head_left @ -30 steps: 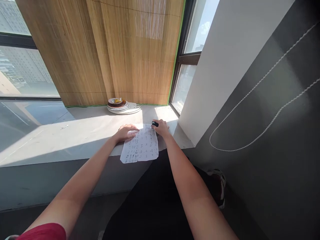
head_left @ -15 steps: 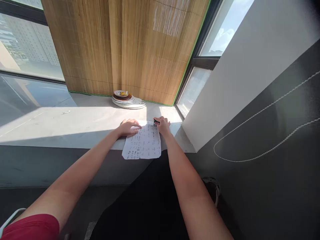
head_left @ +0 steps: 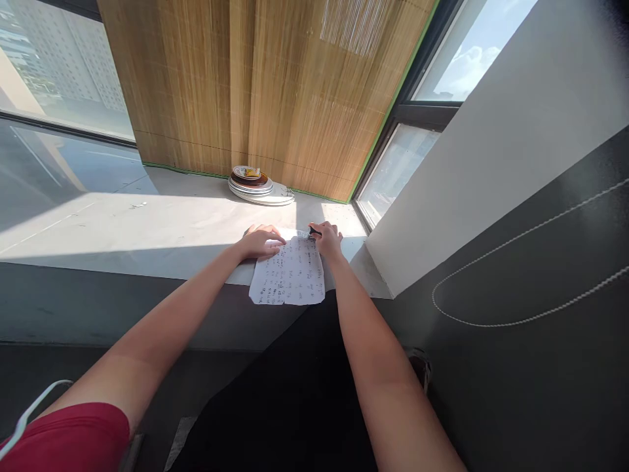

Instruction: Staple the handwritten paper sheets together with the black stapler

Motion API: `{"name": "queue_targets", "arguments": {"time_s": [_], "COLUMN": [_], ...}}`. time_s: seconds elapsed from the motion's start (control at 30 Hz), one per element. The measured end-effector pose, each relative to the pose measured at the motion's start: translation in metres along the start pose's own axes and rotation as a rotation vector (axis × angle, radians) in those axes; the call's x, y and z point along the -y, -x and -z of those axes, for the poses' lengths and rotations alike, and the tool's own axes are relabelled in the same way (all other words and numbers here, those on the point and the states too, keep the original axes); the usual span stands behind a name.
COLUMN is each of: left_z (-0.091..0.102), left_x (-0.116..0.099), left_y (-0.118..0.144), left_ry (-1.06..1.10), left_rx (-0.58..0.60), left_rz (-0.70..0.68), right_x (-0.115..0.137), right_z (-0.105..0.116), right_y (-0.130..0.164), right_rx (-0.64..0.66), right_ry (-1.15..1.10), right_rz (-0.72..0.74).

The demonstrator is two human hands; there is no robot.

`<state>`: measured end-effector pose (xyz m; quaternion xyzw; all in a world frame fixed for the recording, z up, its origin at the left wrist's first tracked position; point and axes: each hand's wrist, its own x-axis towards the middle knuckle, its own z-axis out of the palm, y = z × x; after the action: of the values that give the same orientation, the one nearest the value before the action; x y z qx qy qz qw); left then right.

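Observation:
A white sheet of paper (head_left: 287, 275) covered with rows of handwriting lies on the window sill, its lower edge hanging over the front. My left hand (head_left: 263, 242) rests open on the sheet's upper left edge, fingers stretched to the right. At the upper right corner, my right hand (head_left: 328, 239) is closed around a short black pen (head_left: 314, 231), whose tip I cannot make out against the paper. The top of the sheet lies between both hands, partly in bright sunlight.
Behind the paper, a stack of plates (head_left: 250, 187) stands on the sill (head_left: 162, 223) against a bamboo blind (head_left: 275, 85). To the right are a slanted white wall (head_left: 466, 144) and a hanging beaded cord (head_left: 491, 324). A bin-like container (head_left: 420, 367) is partly hidden by my right arm.
The camera view has shifted slightly, so the scene sits a little more to the right and higher. Both hands keep about the same places on the paper.

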<state>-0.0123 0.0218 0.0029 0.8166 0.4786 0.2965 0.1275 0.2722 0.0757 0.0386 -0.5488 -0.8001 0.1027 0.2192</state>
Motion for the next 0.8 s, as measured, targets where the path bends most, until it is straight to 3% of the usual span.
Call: {"name": "queue_targets", "arguments": {"time_s": [0.17, 0.37, 0.8], "left_z": [0.003, 0.009, 0.01], "left_x": [-0.005, -0.014, -0.019], "left_y": [0.0, 0.001, 0.001], "left_ry": [-0.015, -0.07, -0.097], "left_rx": [0.013, 0.141, 0.153], "left_rz": [0.019, 0.081, 0.109], "right_x": [-0.007, -0.009, -0.008], "right_z": [-0.004, -0.007, -0.007], "right_y": [-0.002, -0.004, -0.002], "right_rx": [-0.006, 0.004, -0.017], "right_ry": [0.06, 0.022, 0.035], "right_rz": [0.021, 0.054, 0.045]}}
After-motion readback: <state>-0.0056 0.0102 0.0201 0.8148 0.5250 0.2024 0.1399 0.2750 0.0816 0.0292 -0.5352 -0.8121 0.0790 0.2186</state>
